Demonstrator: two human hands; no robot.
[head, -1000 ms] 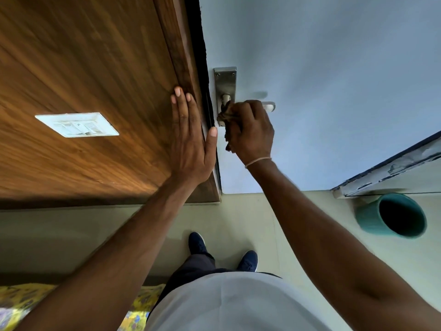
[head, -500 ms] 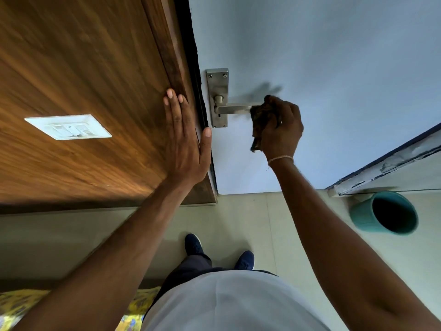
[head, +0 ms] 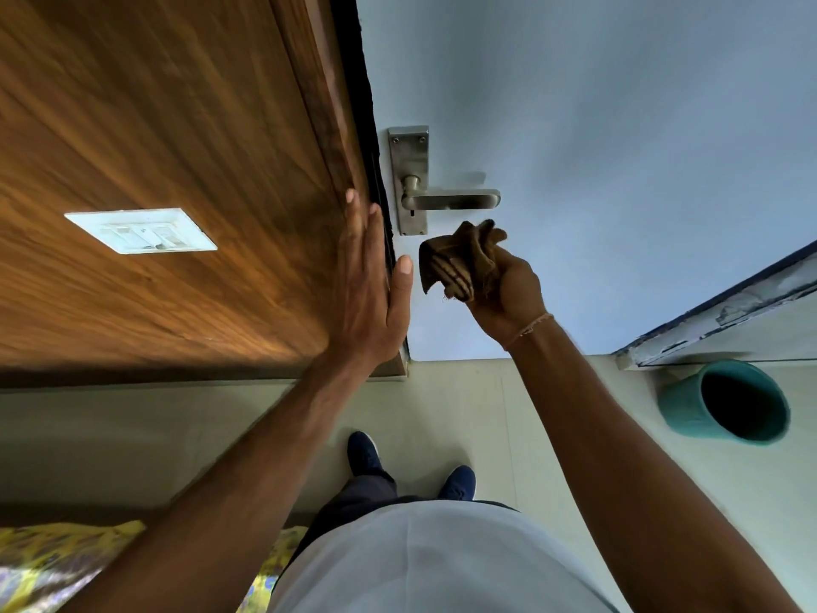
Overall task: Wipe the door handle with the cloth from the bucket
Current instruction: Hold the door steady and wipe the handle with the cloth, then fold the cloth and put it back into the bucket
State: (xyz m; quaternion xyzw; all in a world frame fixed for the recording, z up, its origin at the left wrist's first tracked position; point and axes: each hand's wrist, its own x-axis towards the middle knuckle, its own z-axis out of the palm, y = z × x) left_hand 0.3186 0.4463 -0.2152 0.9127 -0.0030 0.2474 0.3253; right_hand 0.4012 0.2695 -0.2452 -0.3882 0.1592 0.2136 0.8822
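A silver lever door handle (head: 451, 200) on its metal backplate sits on the pale blue door (head: 597, 126), fully in view. Just below the handle, my right hand (head: 508, 294) holds a bunched brown striped cloth (head: 460, 258), clear of the lever. My left hand (head: 369, 280) lies flat with fingers together against the wooden door frame (head: 327, 126), thumb out toward the door's edge. A teal bucket (head: 725, 402) stands on the floor at the right, its inside dark.
A white switch plate (head: 141, 230) is set in the wood panel on the left. A worn blue-edged sill (head: 725, 311) runs above the bucket. My two dark shoes (head: 411, 466) stand on the pale floor; yellow patterned fabric (head: 44, 564) lies at bottom left.
My right hand slid the cloth along the lever from its base to its tip, then came off and dropped below the handle. My left hand stayed on the frame.
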